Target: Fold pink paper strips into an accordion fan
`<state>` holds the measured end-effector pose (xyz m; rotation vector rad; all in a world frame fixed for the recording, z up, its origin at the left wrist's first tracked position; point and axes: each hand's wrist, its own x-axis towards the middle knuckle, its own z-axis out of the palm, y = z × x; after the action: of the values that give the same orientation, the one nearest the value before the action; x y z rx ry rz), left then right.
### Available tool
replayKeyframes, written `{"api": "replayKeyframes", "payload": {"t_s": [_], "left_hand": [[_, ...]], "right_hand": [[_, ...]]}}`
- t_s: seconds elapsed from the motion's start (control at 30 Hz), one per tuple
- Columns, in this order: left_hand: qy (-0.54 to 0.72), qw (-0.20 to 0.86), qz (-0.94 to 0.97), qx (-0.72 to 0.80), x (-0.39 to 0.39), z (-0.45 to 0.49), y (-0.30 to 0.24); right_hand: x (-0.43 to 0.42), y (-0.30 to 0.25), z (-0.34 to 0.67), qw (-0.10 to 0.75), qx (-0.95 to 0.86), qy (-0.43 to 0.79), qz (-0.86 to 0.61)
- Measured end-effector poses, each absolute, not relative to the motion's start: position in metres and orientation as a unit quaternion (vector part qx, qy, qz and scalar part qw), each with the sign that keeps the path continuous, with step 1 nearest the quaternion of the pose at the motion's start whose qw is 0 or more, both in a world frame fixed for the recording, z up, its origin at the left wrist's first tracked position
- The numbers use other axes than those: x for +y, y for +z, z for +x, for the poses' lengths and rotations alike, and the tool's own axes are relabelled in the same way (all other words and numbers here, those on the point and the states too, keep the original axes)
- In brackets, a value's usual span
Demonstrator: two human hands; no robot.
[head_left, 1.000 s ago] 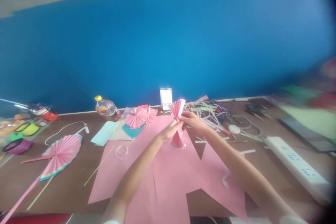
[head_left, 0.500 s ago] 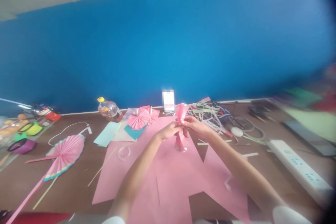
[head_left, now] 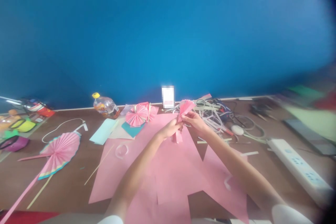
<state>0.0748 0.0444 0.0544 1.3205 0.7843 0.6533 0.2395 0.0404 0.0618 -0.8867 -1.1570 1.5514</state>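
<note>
A pleated pink paper fan (head_left: 187, 106), pinched at its middle, is held up over the table between both hands. My left hand (head_left: 170, 128) closes on the narrow middle from the left. From the right, my right hand (head_left: 194, 120) grips the fan just above that, thumb and fingers together. The upper half flares out and leans right; the lower half hangs below the fingers. Under my arms lie large sheets of pink paper (head_left: 178, 171). Further back on the left sits a finished pink paper rosette (head_left: 137, 114).
A pink fan with a blue edge (head_left: 61, 152) lies left. Behind it lies a drink bottle (head_left: 105, 106) with a yellow cap. A tape roll (head_left: 122, 151) rests on the pink paper. Right are paper strips and cables (head_left: 214, 112) and a white power strip (head_left: 299, 168). A blue wall (head_left: 157, 35) stands behind.
The pleated fan has turned in my hands: its upper half now leans right and its lower half is more covered. My head view has shifted slightly.
</note>
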Motion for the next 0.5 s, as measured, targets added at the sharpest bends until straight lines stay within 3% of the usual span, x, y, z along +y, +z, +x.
{"api": "replayKeyframes", "payload": {"t_s": [0.13, 0.23, 0.5], "left_hand": [[0.308, 0.714, 0.546, 0.312, 0.044, 0.078, 0.054], [0.31, 0.686, 0.573, 0.325, 0.041, 0.08, 0.054], [0.256, 0.637, 0.627, 0.369, 0.034, 0.087, 0.052]], "right_hand": [[0.037, 0.071, 0.242, 0.455, -0.494, 0.645, -0.365], [0.037, 0.072, 0.242, 0.445, -0.498, 0.656, -0.352], [0.047, 0.063, 0.248, 0.509, -0.451, 0.608, -0.41]]}}
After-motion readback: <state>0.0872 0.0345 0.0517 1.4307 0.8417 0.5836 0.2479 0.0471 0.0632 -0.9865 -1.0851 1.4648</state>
